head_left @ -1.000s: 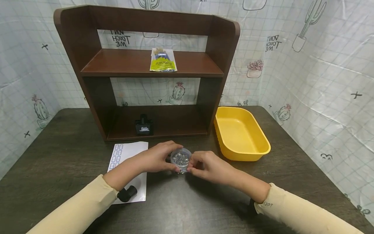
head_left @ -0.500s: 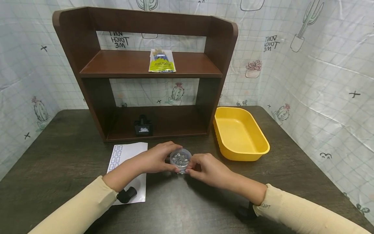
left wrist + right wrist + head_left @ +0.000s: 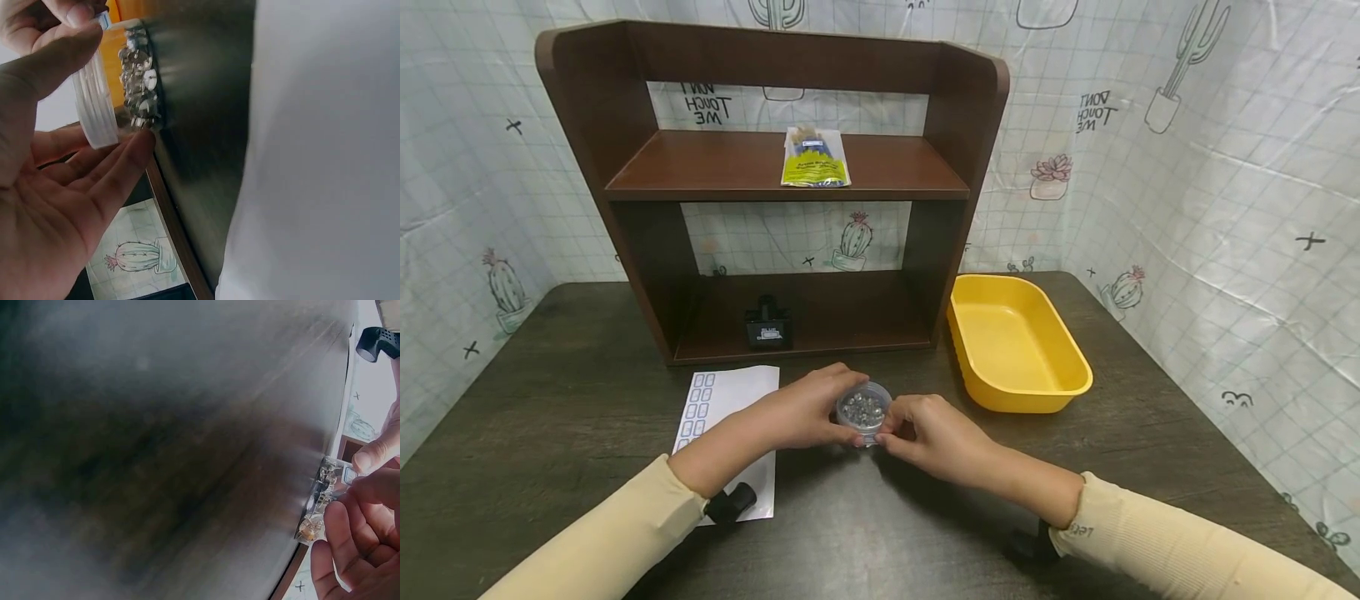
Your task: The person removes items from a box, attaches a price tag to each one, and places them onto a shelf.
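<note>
A small round clear plastic jar (image 3: 864, 389) with a ridged translucent lid (image 3: 95, 115) stands at the middle of the table. Shiny metal pieces, which look like thumbtacks (image 3: 139, 81), fill it. My left hand (image 3: 808, 408) grips the jar from the left, thumb at the front and fingers round the back. At the front right of the jar, my right hand (image 3: 943, 437) pinches at a small blue-framed label sticker (image 3: 350, 476) that lies against the side. Both thumbs are close together there. The right index fingertip is partly hidden.
A white sheet of label stickers (image 3: 733, 387) lies under my left forearm. Behind stands a brown two-tier shelf (image 3: 850, 196) with a black bottle (image 3: 768, 330) below and a yellow-green packet (image 3: 815, 158) above. A yellow tub (image 3: 1018, 333) sits at the right.
Both hands stay at the jar, with only a slight shift of the left wrist and of the right fingers. The whole head view has drifted a little.
</note>
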`<action>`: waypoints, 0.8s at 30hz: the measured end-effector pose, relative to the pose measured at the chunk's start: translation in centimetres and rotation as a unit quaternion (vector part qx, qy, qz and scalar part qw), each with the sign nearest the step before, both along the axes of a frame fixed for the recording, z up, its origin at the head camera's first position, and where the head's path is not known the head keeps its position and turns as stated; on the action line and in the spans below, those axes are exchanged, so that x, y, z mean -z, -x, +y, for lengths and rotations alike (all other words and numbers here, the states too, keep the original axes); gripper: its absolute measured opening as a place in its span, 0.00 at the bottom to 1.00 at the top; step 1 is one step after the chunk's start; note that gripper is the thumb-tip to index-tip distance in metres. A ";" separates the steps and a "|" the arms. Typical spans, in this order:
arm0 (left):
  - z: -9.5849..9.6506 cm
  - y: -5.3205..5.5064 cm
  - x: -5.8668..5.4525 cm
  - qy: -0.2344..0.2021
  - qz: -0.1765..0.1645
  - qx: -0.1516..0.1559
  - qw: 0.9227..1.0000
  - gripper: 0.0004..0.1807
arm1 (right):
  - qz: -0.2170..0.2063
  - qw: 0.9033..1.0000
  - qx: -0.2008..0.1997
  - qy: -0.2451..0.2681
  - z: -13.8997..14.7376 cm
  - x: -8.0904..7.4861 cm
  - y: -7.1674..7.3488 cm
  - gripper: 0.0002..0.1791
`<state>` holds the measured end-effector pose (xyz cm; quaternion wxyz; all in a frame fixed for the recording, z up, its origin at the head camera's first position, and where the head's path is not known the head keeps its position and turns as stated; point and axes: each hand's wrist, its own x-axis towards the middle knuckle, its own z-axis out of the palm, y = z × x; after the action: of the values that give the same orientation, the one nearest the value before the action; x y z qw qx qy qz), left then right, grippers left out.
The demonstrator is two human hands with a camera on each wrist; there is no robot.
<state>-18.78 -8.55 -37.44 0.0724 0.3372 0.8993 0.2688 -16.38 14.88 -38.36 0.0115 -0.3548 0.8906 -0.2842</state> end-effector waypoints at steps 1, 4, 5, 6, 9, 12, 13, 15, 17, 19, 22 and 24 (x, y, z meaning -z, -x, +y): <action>0.1 0.0 0.0 0.000 0.001 -0.003 1.000 0.41 | 0.001 1.000 0.000 0.000 0.0 0.0 0.0 0.05; 0.3 -0.1 0.1 0.004 0.008 -0.011 1.000 0.41 | 0.000 1.000 -0.001 0.000 0.0 0.0 0.0 0.05; 0.3 -0.1 0.1 0.005 0.010 -0.012 1.000 0.41 | 0.000 1.000 -0.001 -0.001 0.0 0.0 0.0 0.05; 0.3 -0.1 0.1 0.006 0.010 -0.013 1.000 0.41 | -0.001 1.000 -0.002 -0.001 0.0 -0.1 0.0 0.05; 0.4 -0.2 0.1 0.008 0.013 -0.012 1.000 0.40 | -0.005 1.000 -0.003 -0.010 0.0 -0.3 0.1 0.05; 0.4 -0.3 0.0 0.006 0.017 -0.010 1.000 0.40 | -0.002 1.000 -0.005 -0.026 0.1 -0.6 0.2 0.05; 0.4 -0.3 0.0 0.005 0.017 -0.010 1.000 0.40 | -0.001 0.999 -0.003 -0.033 0.1 -0.8 0.3 0.05; 0.4 -0.3 0.0 0.003 0.017 -0.010 1.000 0.40 | 0.000 0.999 0.001 -0.049 0.2 -1.2 0.3 0.05; 0.4 -0.3 0.1 0.004 0.017 -0.010 1.000 0.40 | -0.004 0.997 0.014 -0.070 0.3 -1.5 0.3 0.05; 0.4 -0.2 0.1 0.007 0.018 -0.009 1.000 0.40 | -0.008 0.994 0.039 -0.102 0.3 -1.8 0.3 0.09; 0.4 -0.2 0.2 0.013 0.020 -0.009 1.000 0.40 | -0.015 0.985 0.075 -0.151 0.1 -2.0 0.3 0.20; 0.4 -0.1 0.2 0.015 0.020 -0.011 1.000 0.40 | -0.016 0.981 0.089 -0.170 -0.2 -2.0 0.4 0.26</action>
<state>-18.64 -8.20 -37.66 0.0565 0.3311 0.9082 0.2498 -16.74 14.64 -36.36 0.0608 -0.2619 0.9538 -0.1340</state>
